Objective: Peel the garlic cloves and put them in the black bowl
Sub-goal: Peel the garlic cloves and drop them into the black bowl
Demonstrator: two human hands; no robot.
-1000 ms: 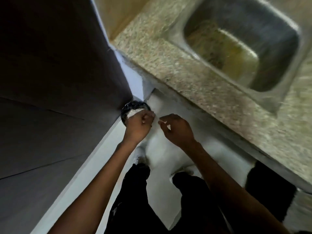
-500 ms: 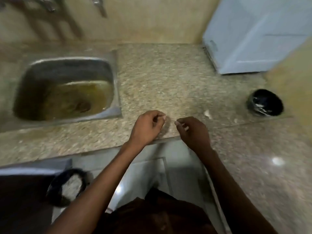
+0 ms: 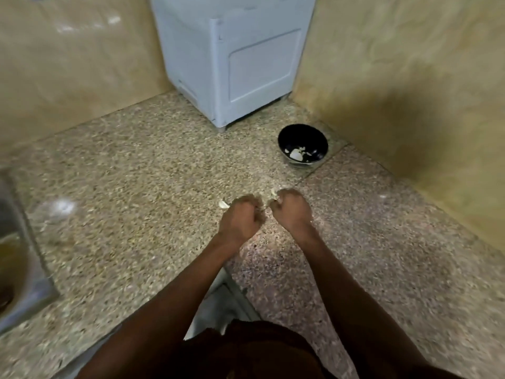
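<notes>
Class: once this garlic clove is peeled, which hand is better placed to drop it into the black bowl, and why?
Probably the right hand: the round black bowl sits ahead on its side of the speckled stone counter, farther from the left hand.

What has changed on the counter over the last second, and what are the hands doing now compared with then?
Mostly the view swung: from the floor, past the steel sink, to the speckled granite countertop corner. The left hand and right hand stayed close together with curled fingers, apparently picking at a small pale garlic piece. Since half a second ago, the round black bowl sits unmoved by the wall, pale bits inside.
</notes>
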